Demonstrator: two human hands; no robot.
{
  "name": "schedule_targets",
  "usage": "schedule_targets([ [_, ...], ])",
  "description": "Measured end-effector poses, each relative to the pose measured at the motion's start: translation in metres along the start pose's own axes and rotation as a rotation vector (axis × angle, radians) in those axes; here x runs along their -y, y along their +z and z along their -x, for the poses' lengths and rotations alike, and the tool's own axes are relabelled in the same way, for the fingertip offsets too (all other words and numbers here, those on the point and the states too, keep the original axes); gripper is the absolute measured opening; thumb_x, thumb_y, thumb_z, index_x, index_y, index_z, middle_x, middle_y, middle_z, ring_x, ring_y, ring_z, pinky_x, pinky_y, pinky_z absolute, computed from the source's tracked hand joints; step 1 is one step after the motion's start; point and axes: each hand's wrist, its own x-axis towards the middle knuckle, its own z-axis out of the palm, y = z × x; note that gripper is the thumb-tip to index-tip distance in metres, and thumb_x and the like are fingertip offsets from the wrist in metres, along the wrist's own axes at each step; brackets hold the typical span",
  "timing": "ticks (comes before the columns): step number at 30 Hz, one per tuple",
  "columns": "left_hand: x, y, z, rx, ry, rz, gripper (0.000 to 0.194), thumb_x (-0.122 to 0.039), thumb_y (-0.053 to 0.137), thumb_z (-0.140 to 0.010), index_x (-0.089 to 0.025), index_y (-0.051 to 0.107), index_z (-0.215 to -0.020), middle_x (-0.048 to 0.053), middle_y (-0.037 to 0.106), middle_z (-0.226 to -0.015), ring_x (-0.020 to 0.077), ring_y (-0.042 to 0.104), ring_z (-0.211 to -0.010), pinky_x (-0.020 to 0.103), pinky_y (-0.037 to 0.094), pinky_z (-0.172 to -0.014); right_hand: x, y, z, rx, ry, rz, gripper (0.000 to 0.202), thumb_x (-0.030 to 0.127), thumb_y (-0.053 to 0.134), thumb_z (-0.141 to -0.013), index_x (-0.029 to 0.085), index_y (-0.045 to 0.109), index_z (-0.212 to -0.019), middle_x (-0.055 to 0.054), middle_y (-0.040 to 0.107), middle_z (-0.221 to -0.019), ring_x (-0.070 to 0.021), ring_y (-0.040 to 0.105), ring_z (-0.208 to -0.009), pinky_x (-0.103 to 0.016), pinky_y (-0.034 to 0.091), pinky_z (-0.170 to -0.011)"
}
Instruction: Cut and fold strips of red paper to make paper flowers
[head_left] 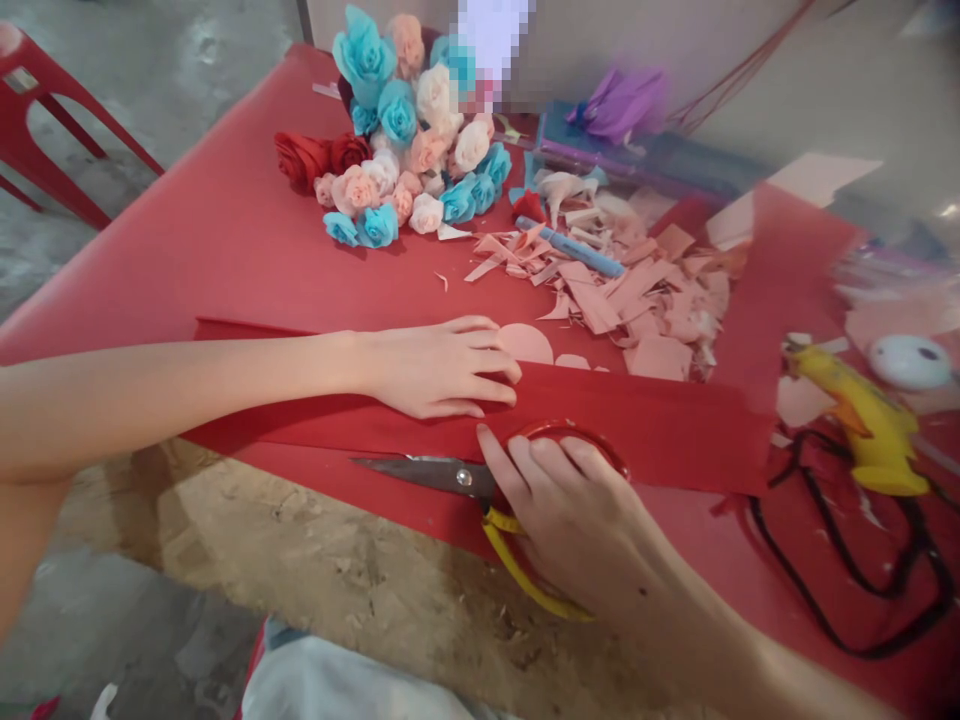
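Observation:
A long folded strip of red paper [675,430] lies across the red tabletop in front of me. My left hand [450,370] rests flat on it, palm down and fingers spread, holding nothing. My right hand [577,500] is wrapped round the handles of a pair of scissors [431,473] with a yellow lower loop. The scissor blades look closed together and point left, along the near edge of the strip. Just beyond my left fingertips sits a pink paper circle [527,343], partly covered by the hand and the strip.
Paper roses [397,112] in blue, pink, white and red are heaped at the back. Pink paper scraps [637,290] and a blue marker [570,247] lie right of them. A yellow glue gun [862,415] with a looping black cord [832,640] is at the right. A red stool [67,110] stands far left.

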Motion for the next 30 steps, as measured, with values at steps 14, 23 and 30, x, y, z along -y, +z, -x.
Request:
schedule_targets([
  [14, 0.0, 0.0, 0.0, -0.006, -0.018, -0.002, 0.03, -0.025, 0.039, -0.091, -0.018, 0.058, -0.114, 0.011, 0.057, -0.116, 0.0219, 0.046, -0.112, 0.04, 0.023, -0.104, 0.001, -0.005, -0.003, -0.013, -0.154, -0.011, 0.051, 0.005, 0.037, -0.072, 0.002, 0.05, -0.121, -0.003, 0.046, -0.063, -0.0186, 0.039, -0.062, -0.031, 0.03, -0.064],
  [23, -0.002, -0.01, 0.006, -0.03, -0.006, 0.081, 0.03, -0.028, 0.039, -0.091, -0.018, 0.063, -0.107, 0.01, 0.061, -0.107, 0.0225, 0.046, -0.105, 0.04, 0.024, -0.103, -0.01, 0.0, 0.012, -0.009, -0.11, -0.041, 0.049, 0.006, 0.041, -0.069, 0.002, 0.054, -0.117, -0.003, 0.048, -0.063, -0.0193, 0.04, -0.064, -0.032, 0.03, -0.067],
  [30, -0.005, -0.012, 0.02, -0.007, -0.038, 0.075, 0.029, -0.028, 0.043, -0.088, -0.018, 0.063, -0.106, 0.011, 0.06, -0.109, 0.0238, 0.045, -0.104, 0.041, 0.027, -0.102, -0.022, 0.004, 0.029, 0.0, -0.103, -0.018, 0.047, 0.004, 0.04, -0.071, 0.005, 0.054, -0.116, -0.001, 0.047, -0.062, -0.0176, 0.04, -0.062, -0.031, 0.029, -0.066],
])
